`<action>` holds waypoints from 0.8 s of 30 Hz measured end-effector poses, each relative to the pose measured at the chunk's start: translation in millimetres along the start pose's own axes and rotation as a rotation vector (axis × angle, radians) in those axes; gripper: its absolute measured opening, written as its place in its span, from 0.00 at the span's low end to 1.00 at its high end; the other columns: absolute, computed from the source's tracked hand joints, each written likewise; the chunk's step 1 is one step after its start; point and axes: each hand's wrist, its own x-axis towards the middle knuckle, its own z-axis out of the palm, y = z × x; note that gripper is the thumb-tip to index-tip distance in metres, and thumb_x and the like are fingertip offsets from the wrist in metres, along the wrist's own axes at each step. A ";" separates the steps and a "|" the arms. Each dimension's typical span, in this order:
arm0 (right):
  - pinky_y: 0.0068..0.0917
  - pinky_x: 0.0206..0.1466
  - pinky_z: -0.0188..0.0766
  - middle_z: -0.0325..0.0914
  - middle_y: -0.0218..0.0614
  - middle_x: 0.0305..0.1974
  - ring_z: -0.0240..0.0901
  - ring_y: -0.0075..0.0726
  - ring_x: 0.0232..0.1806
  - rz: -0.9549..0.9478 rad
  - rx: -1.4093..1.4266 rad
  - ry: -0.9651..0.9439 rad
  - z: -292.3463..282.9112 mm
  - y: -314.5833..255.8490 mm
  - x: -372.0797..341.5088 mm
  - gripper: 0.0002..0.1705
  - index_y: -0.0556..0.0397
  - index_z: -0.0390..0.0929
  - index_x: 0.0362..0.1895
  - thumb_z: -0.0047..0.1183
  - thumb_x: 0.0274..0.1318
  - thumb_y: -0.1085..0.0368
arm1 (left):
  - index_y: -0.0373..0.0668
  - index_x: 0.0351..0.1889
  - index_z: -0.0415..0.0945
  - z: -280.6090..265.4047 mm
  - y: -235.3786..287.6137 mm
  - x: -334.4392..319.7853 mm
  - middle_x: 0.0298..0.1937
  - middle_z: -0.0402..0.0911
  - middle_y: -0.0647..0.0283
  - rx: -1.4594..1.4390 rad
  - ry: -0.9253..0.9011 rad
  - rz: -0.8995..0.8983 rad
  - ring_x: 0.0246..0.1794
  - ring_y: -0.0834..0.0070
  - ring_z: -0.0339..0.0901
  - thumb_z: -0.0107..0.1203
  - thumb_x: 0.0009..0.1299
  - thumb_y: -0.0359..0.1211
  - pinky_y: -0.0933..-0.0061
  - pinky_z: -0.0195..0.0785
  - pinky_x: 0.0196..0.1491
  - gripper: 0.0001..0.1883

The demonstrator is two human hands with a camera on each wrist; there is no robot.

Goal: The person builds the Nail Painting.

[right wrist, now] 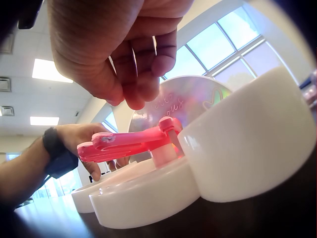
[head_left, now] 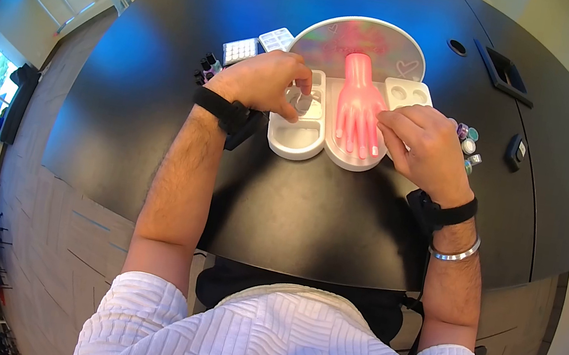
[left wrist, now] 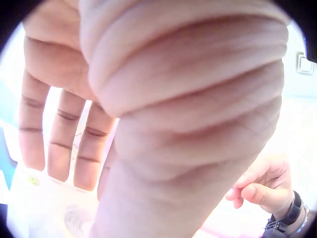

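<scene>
A pink practice hand (head_left: pixel 358 111) with pale nails lies palm down on the middle section of a white tray (head_left: pixel 294 150). Over the left compartments hovers my left hand (head_left: pixel 263 78), thumb and fingers spread apart. A small clear, roundish piece (head_left: pixel 302 102) shows between them in the head view. Those fingers hang nearly straight in the left wrist view. My right hand (head_left: pixel 427 143) is beside the practice hand's fingers, its own fingers curled and its thumb and index tips together. Nothing shows between these tips. Whitish residue marks one practice fingertip (right wrist: pixel 105 139) in the right wrist view.
Behind the practice hand stands a rounded iridescent panel (head_left: pixel 316 36). Left of the tray are a case of white round pots (head_left: pixel 240 50), another divided case (head_left: pixel 276 39) and dark bottles (head_left: pixel 206 68). Small jars (head_left: pixel 468 145) stand at right, near a black device (head_left: pixel 517 152).
</scene>
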 end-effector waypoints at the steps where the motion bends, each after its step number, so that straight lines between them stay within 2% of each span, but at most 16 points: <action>1: 0.42 0.36 0.76 0.83 0.37 0.30 0.82 0.47 0.33 0.004 0.000 -0.008 -0.3 0.0 0.0 0.06 0.54 0.88 0.42 0.67 0.61 0.69 | 0.41 0.48 0.87 0.1 0.0 -0.1 0.49 0.85 0.58 0.000 0.001 -0.001 0.52 0.58 0.85 0.82 0.53 0.34 0.57 0.80 0.56 0.24; 7: 0.42 0.36 0.77 0.83 0.37 0.31 0.83 0.47 0.33 -0.001 -0.006 -0.013 1.8 0.7 -0.1 0.06 0.54 0.88 0.41 0.68 0.61 0.69 | 0.42 0.48 0.87 -0.3 -1.1 -1.1 0.49 0.86 0.59 -0.003 0.007 -0.009 0.53 0.59 0.84 0.82 0.54 0.34 0.57 0.80 0.57 0.24; 10: 0.42 0.37 0.77 0.83 0.37 0.31 0.83 0.47 0.33 -0.003 -0.003 -0.004 2.3 1.4 0.2 0.05 0.54 0.88 0.41 0.68 0.61 0.69 | 0.40 0.49 0.87 -6.2 -12.7 -5.5 0.48 0.88 0.57 -0.052 0.035 0.033 0.51 0.61 0.86 0.81 0.57 0.34 0.58 0.81 0.54 0.22; 13: 0.42 0.37 0.77 0.83 0.37 0.31 0.83 0.47 0.33 0.003 -0.009 -0.006 1.0 1.4 0.1 0.06 0.54 0.88 0.41 0.68 0.61 0.68 | 0.37 0.50 0.88 -23.6 -29.5 -15.3 0.43 0.91 0.53 -0.162 0.178 -0.105 0.44 0.63 0.89 0.76 0.65 0.32 0.62 0.83 0.48 0.17; 15: 0.42 0.37 0.77 0.83 0.37 0.31 0.83 0.47 0.33 0.003 -0.003 -0.002 1.8 1.1 -0.7 0.06 0.54 0.88 0.41 0.68 0.61 0.68 | 0.36 0.53 0.87 -34.5 -24.8 -22.7 0.46 0.91 0.52 -0.097 0.275 -0.260 0.47 0.60 0.89 0.70 0.70 0.29 0.60 0.83 0.52 0.14; 16: 0.42 0.37 0.77 0.83 0.38 0.31 0.83 0.47 0.33 -0.005 0.003 0.002 2.1 1.0 -0.3 0.06 0.54 0.88 0.42 0.68 0.62 0.69 | 0.36 0.53 0.87 -32.8 -32.8 -23.4 0.46 0.91 0.52 -0.097 0.275 -0.260 0.47 0.60 0.89 0.70 0.70 0.29 0.60 0.83 0.52 0.14; 18: 0.42 0.37 0.77 0.84 0.38 0.31 0.83 0.47 0.33 0.000 0.000 -0.007 1.9 -0.6 0.0 0.06 0.54 0.88 0.42 0.68 0.61 0.69 | 0.36 0.56 0.86 -24.8 -52.3 -21.1 0.51 0.90 0.50 0.011 0.395 -0.250 0.50 0.56 0.89 0.62 0.75 0.26 0.57 0.82 0.56 0.13; 24: 0.42 0.38 0.78 0.84 0.38 0.31 0.83 0.47 0.34 0.004 -0.007 -0.029 1.4 -2.0 1.6 0.05 0.54 0.87 0.41 0.68 0.61 0.69 | 0.37 0.61 0.84 10.7 -64.6 0.8 0.58 0.89 0.44 0.023 0.341 -0.231 0.58 0.45 0.86 0.54 0.77 0.23 0.51 0.79 0.63 0.17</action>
